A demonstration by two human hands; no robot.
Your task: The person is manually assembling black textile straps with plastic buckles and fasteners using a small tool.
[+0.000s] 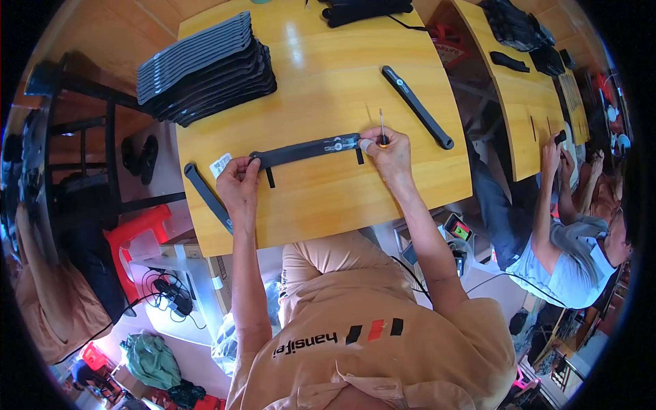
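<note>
Bare wood runs along the table's (328, 89) near edge and across the middle of its far half, both passable. A stack of straps (198, 68) blocks the far left corner; a left strap (206, 197) and right strap (417, 106) line the side edges. Left hand (238, 183), held strap (297, 153) and right hand (391, 157) bar the centre.
</note>
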